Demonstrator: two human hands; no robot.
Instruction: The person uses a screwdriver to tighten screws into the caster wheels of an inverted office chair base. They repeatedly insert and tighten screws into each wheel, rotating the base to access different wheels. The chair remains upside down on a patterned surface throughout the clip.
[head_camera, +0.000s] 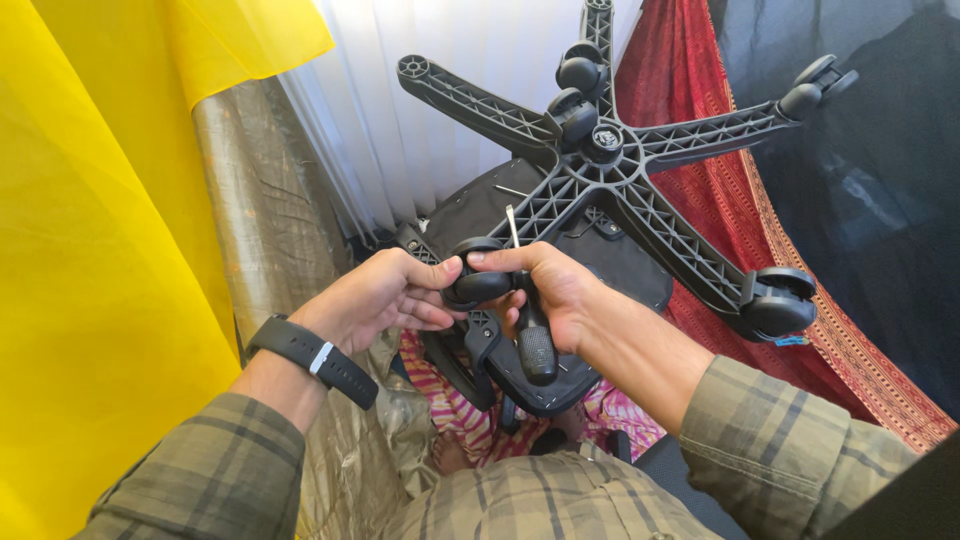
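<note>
Right hand (545, 290): closed around a black-handled screwdriver (533, 335), handle pointing down toward the person, thin metal shaft rising past the knuckles; thumb and forefinger also pinch a loose black caster wheel (480, 285). Left hand (385, 295): fingers curled onto the same caster from the other side, thumb on top. The caster sits between both hands, just off the near tip of the five-arm chair base (600, 160), which stands upturned over the black seat underside (480, 210).

Progress, as judged: three arms carry casters, at the right tip (780, 300), the upper right tip (815, 85) and near the hub (578, 75). The upper left tip shows a bare socket (411, 68). The held caster appears unseated.

Not determinable: the near arm tip and its socket lie behind the hands; whether the caster stem is engaged cannot be told. The top arm is cut by the frame edge. Seat fittings below the hands are partly obscured
</note>
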